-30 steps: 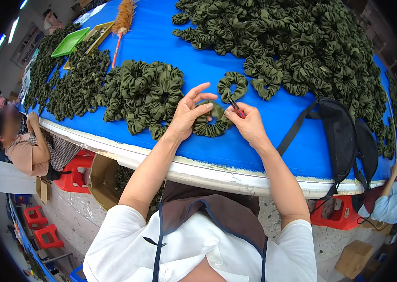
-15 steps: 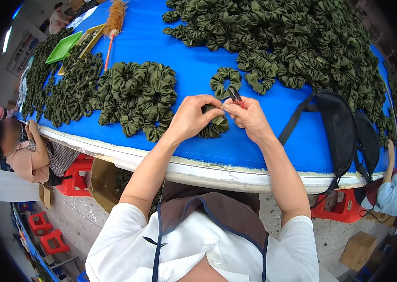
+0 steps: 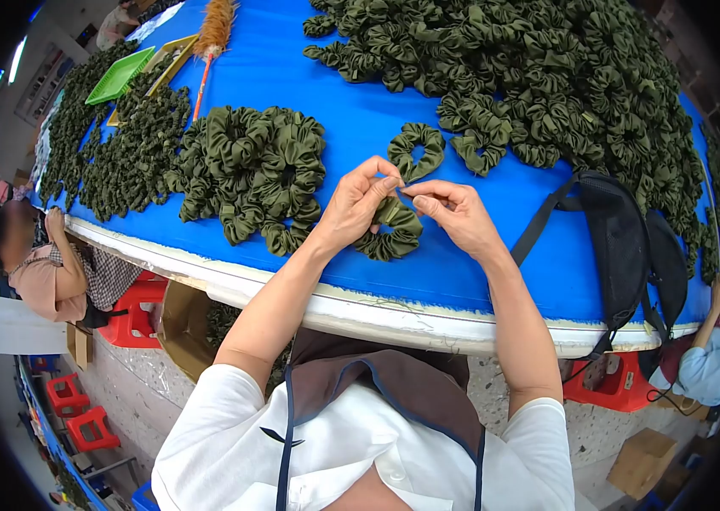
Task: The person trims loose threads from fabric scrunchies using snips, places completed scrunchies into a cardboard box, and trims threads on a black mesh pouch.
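A dark green scrunchie [image 3: 397, 240] hangs low over the blue cloth between my hands. My left hand [image 3: 356, 206] pinches its upper edge with thumb and forefinger. Just across from it, my right hand [image 3: 457, 218] is also closed in a pinch at the same edge, fingertips nearly meeting the left ones. The snips are not visible now. Another green scrunchie [image 3: 417, 153] lies flat right beyond my fingertips. To the left sits a heap of gathered scrunchies [image 3: 251, 166].
A large scrunchie pile [image 3: 539, 85] covers the far right of the blue table [image 3: 360, 111]. Black bags [image 3: 613, 247] lie at the right edge. A feather duster [image 3: 216, 34], green tray [image 3: 120, 75] and smaller scrunched pieces [image 3: 134, 136] are at left. Co-workers [image 3: 49, 268] sit on both sides.
The red-handled snips that stuck up from my right hand have gone out of sight. My right fingers have turned over toward the left ones, pinching at the scrunchie's edge.
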Motion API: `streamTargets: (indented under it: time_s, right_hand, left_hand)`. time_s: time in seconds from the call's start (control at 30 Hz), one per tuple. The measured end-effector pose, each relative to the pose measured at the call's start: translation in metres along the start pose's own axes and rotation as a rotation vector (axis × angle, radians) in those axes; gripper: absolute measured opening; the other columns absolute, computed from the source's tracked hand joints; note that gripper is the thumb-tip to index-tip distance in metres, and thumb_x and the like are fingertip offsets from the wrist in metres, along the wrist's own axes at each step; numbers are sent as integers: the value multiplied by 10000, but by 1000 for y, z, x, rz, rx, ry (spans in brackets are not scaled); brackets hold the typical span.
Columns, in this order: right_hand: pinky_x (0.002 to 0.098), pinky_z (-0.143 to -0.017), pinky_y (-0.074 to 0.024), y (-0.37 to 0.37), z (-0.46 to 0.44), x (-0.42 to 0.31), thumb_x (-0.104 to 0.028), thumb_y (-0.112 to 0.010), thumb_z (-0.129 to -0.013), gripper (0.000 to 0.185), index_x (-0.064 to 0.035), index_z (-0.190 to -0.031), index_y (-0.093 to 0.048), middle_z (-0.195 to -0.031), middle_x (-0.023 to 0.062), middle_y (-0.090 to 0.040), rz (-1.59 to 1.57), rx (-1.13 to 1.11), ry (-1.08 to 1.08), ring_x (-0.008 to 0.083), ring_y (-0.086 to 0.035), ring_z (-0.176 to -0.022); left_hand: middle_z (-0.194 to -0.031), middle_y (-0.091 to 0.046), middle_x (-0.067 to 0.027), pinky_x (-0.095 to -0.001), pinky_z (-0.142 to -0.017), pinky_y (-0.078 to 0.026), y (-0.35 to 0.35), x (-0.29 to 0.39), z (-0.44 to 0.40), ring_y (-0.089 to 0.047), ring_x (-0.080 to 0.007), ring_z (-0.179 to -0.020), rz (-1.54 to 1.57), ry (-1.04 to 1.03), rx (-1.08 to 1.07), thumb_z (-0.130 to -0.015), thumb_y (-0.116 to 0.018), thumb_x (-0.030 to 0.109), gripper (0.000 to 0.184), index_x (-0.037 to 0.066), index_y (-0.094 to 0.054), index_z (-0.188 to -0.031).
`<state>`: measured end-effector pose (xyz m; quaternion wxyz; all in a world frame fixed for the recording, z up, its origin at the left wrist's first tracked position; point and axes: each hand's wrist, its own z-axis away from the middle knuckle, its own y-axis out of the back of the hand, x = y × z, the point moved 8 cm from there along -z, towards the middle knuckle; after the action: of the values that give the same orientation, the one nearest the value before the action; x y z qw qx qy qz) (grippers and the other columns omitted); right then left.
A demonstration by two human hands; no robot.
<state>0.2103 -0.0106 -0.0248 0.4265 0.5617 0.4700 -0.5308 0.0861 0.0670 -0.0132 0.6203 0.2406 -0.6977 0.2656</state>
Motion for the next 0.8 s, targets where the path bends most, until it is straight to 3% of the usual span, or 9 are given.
streamTargets:
  time_s: [0.23,0.4,0.57,0.7,0.77,0.8]
  right_hand:
    - [171,-550,-370,-4,2,-6,-89,-688,-875,159,-30,-1016,-733,-810,13,-674,70,-27,15,51,-467,-623]
    - [171,-547,-370,-3,3,-6,-71,-697,-862,144,-31,-994,-740,-784,14,-671,121,-36,22,50,-470,-621]
    - [183,-515,-347,-4,4,-22,-71,-705,-842,88,-20,-897,-751,-710,-1,-652,239,-52,140,50,-443,-580]
    - [181,-516,-348,17,3,-8,-94,-688,-874,119,-32,-962,-738,-735,7,-636,301,17,-10,58,-471,-592]
    - [181,-511,-344,30,-2,-6,-102,-683,-880,127,-35,-974,-733,-733,4,-630,263,81,26,59,-472,-586]
    - [181,-506,-339,40,-5,-5,-110,-678,-885,135,-37,-987,-729,-731,1,-625,223,144,57,60,-473,-580]
  left_hand:
    - [-625,-492,41,-169,-394,-319,-2,1,2,-401,-31,-463,22,-27,-47,-999,-537,181,103,92,-567,-955]
    - [-683,-539,21,-168,-447,-360,-5,-3,1,-449,-33,-513,10,28,-121,-1008,-534,197,131,85,-560,-946]
    - [-742,-578,5,-184,-561,-415,-5,-3,-1,-505,-48,-617,-73,-124,-92,-999,-545,186,132,85,-575,-921]
    - [-786,-618,-15,-255,-677,-450,8,6,0,-548,-123,-768,-248,-111,91,-946,-594,168,109,87,-594,-872]
    - [-907,-641,-34,-306,-803,-440,-3,53,16,-544,-183,-928,-531,-529,142,-901,-617,142,71,79,-620,-871]
    - [-907,-641,-34,-306,-803,-440,-8,64,26,-544,-183,-928,-530,-539,130,-901,-617,142,71,79,-620,-871]
